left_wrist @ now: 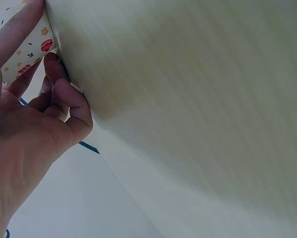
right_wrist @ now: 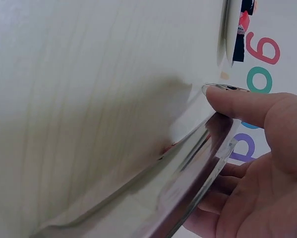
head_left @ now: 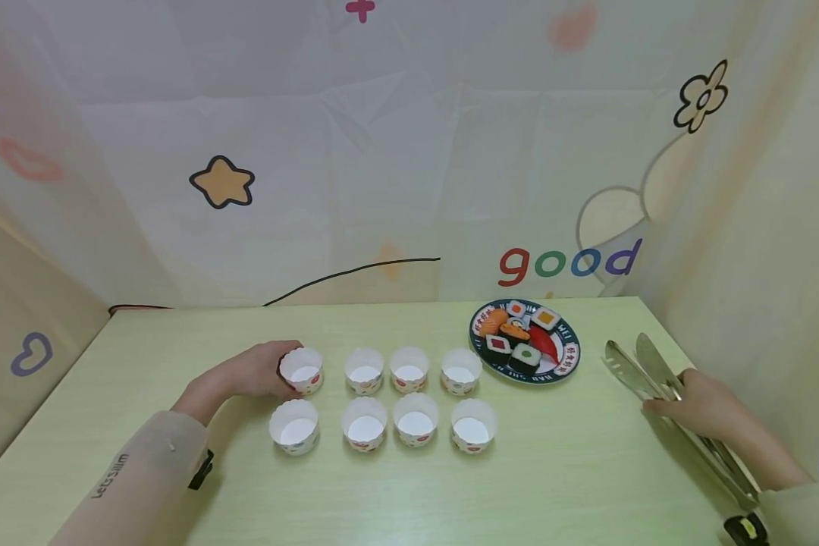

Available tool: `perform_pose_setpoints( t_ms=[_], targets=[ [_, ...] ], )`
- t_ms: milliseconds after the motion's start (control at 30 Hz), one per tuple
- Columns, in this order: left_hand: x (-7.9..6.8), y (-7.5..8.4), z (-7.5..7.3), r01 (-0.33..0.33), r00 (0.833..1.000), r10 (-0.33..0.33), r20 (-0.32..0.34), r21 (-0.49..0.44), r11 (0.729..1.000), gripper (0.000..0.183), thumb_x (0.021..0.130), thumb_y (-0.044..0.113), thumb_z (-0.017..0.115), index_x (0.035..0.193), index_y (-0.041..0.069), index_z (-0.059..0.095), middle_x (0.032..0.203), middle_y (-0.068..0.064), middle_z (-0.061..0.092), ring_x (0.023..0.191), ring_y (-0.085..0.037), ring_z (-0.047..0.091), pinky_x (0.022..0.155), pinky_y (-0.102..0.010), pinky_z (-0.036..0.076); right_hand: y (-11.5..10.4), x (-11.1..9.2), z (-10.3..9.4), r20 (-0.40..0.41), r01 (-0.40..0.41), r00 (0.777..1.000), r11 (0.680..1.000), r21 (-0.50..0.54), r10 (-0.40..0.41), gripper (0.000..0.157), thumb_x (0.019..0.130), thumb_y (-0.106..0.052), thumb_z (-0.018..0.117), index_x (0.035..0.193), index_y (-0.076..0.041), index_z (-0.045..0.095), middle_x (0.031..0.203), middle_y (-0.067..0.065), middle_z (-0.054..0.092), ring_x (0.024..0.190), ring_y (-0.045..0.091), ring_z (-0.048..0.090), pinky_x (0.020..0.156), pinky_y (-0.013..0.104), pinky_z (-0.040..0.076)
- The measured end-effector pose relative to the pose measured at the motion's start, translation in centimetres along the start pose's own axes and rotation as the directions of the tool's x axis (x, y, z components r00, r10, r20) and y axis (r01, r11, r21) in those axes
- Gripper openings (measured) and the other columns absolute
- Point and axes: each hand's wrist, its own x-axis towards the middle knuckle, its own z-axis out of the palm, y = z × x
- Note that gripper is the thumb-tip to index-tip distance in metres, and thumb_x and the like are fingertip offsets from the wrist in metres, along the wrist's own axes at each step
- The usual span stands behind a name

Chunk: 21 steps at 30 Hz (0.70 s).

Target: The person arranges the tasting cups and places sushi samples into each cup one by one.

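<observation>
In the head view my left hand grips a white paper baking cup at the back left of two rows of cups. The left wrist view shows the cup's side, printed with small red and yellow figures, between thumb and fingers. On the right of the table my right hand holds long metal tongs, thumb on one arm and fingers round the other. Their tips are spread apart, pointing to the back. In the right wrist view a shiny tong arm runs low along the tabletop.
More paper cups, including a front left cup and a front right cup, stand upright in the rows. An oval plate with several sushi pieces lies at the back right. A printed cloth hangs behind the table.
</observation>
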Motion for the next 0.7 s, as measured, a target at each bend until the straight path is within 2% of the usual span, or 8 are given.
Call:
perform_pose_setpoints(
  t_ms=[233, 433, 700],
  targets=[
    [0.0, -0.1, 0.0, -0.001, 1.0, 0.001, -0.003, 0.011, 1.0, 0.058, 0.077, 0.012, 0.09, 0.124, -0.001, 0.059, 0.112, -0.007, 0.065, 0.105, -0.026, 0.058, 0.095, -0.048, 0.046, -0.2, -0.7, -0.3, 0.054, 0.006, 0.999, 1.0, -0.009, -0.005, 0.065, 0.089, -0.031, 0.078, 0.1, 0.023, 0.044, 0.083, 0.019, 0.053, 0.073, 0.03, 0.052, 0.06, 0.04, 0.046],
    [0.1, -0.2, 0.0, 0.005, 1.0, -0.005, -0.001, 0.009, 1.0, 0.057, 0.077, 0.012, 0.09, 0.124, -0.001, 0.059, 0.112, -0.007, 0.065, 0.105, -0.027, 0.058, 0.095, -0.049, 0.046, 0.0, -1.5, -0.4, 0.079, 0.025, 0.997, 0.999, -0.04, -0.022, 0.051, 0.087, -0.029, 0.079, 0.088, 0.011, 0.048, 0.075, 0.009, 0.047, 0.064, 0.023, 0.048, 0.054, 0.038, 0.044],
    [0.2, -0.4, 0.1, 0.008, 1.0, -0.008, 0.004, 0.001, 1.0, 0.059, 0.077, 0.012, 0.09, 0.125, -0.001, 0.058, 0.113, -0.008, 0.064, 0.106, -0.028, 0.058, 0.096, -0.051, 0.045, -0.1, -1.8, -0.7, 0.125, -0.011, 0.992, 1.0, 0.01, 0.01, 0.044, 0.091, -0.03, 0.075, 0.092, 0.008, 0.054, 0.078, 0.007, 0.053, 0.067, 0.022, 0.053, 0.057, 0.039, 0.047]
  ],
)
